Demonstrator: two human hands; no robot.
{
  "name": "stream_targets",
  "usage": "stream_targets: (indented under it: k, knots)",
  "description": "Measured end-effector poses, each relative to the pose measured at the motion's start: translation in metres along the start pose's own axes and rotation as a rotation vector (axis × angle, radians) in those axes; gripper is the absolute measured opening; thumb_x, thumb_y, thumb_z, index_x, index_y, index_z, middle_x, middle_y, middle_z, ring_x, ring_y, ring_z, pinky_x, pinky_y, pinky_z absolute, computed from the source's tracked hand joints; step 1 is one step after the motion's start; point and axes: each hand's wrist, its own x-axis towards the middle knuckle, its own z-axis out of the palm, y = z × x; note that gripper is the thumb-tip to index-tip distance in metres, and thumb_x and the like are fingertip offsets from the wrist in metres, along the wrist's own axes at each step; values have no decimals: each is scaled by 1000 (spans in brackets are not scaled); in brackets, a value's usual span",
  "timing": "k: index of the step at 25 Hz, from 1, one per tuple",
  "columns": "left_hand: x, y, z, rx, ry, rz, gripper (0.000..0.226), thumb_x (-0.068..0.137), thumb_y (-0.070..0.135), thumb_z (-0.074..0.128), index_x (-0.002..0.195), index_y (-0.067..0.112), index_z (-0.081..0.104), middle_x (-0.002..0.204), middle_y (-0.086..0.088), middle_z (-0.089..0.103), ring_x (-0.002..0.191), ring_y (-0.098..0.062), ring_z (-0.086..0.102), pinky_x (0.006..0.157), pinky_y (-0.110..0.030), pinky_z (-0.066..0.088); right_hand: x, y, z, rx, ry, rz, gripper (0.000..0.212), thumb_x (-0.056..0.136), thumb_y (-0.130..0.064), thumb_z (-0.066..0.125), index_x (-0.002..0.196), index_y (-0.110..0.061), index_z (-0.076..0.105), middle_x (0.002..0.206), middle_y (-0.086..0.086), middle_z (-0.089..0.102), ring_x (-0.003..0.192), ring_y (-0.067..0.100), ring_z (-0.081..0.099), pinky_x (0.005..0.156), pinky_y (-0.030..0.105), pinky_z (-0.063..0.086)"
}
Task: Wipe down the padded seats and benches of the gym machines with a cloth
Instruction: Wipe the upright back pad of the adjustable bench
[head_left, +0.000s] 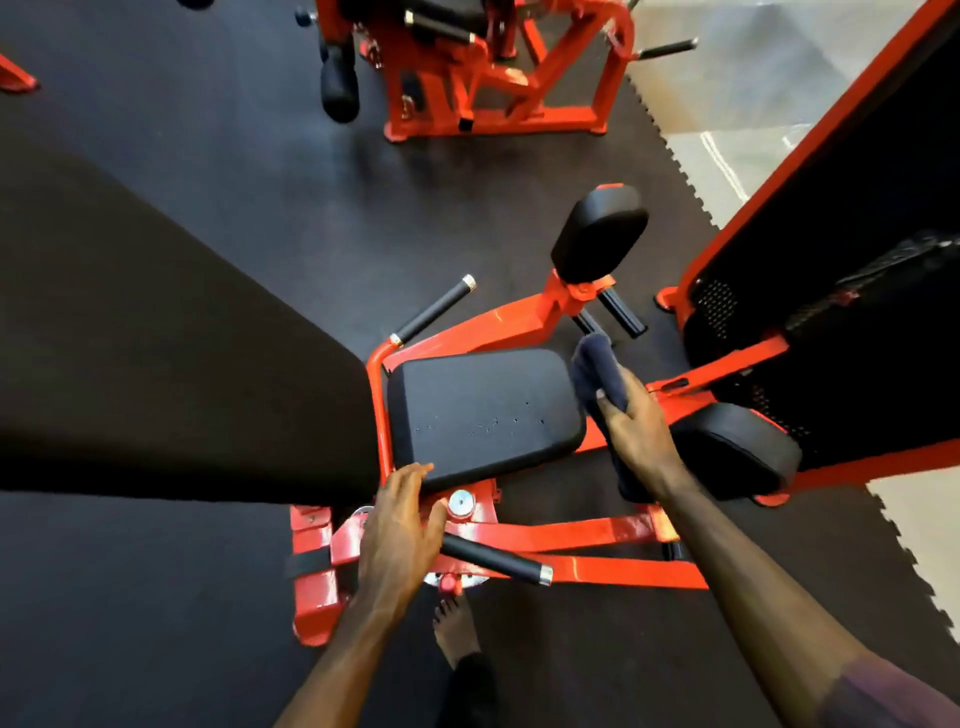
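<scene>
A black padded seat (483, 410) on a red-framed machine sits at the centre of the view. My left hand (400, 530) hovers at its near left corner, fingers straight, fingertips touching the pad's edge. My right hand (636, 426) grips a folded dark blue cloth (597, 369) just off the seat's right edge. A large black back pad (171, 338) slopes in from the left. Two smaller black pads flank the seat: one raised at the back right (600, 231), one low on the right (737, 449).
Red frame bars (571, 540) and a black handle (493, 561) lie below the seat. A tall red and black weight stack housing (831, 260) stands on the right. Another red machine (493, 73) is at the back. My bare foot (457, 631) is on the black rubber floor.
</scene>
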Motion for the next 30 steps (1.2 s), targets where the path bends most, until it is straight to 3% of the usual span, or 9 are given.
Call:
stream_targets:
  k: [2,5,7,9,13,19,23,27,30]
  knots:
    - [23,-23,43,102,24,-26,62,97,33,68,153,14,50,159,-6,48,147,-30,45,119,-50,41,41,35,44,-73,-95,-20,65,99,-23,59,159,-8,41,166,10,38,155,24,33,126,30,22]
    - [43,-47,98,195,58,-105,77,101,52,50,162,8,35,172,-14,26,159,-34,25,126,-53,31,58,90,102,-556,-299,-78,92,86,-83,49,162,-32,35,176,1,11,162,26,11,126,53,18]
    - [45,-54,127,242,131,-98,83,102,57,44,165,7,28,175,-15,13,162,-33,14,128,-52,24,65,110,117,-765,-178,-204,89,79,-94,44,151,-42,46,172,-1,17,158,24,16,119,60,24]
    - [46,-58,144,283,220,-83,83,104,56,45,166,7,22,176,-14,6,163,-31,8,128,-56,19,73,110,124,-829,-92,-349,83,85,-91,39,151,-40,47,171,-1,20,160,25,14,120,64,22]
    - [46,-73,166,385,357,-79,81,105,59,43,168,13,20,177,-9,8,163,-26,9,126,-67,16,71,140,149,-1019,-106,-588,81,96,-86,15,166,-44,18,177,-6,3,162,37,-3,118,78,13]
    - [43,-80,172,349,456,-86,81,104,66,37,169,21,20,178,1,5,163,-16,6,126,-63,18,105,123,155,-976,-11,-367,86,93,-85,7,167,-40,8,177,-1,1,159,46,4,121,72,17]
    - [43,-85,177,322,515,-70,82,102,70,34,169,24,19,177,3,6,163,-15,7,128,-58,18,88,148,152,-1027,-42,-614,79,97,-81,15,166,-43,14,177,-4,6,161,43,6,124,69,12]
    - [45,-86,174,314,477,-104,86,101,76,26,169,25,13,177,4,5,163,-15,5,128,-59,16,119,132,141,-940,-61,-345,76,100,-75,25,166,-41,10,177,-4,-3,159,48,3,123,71,10]
    - [45,-86,176,305,460,-115,87,100,76,28,169,25,12,177,4,5,163,-14,3,128,-59,15,109,126,152,-980,-107,-540,78,98,-76,18,167,-39,13,177,-1,4,159,47,7,125,67,12]
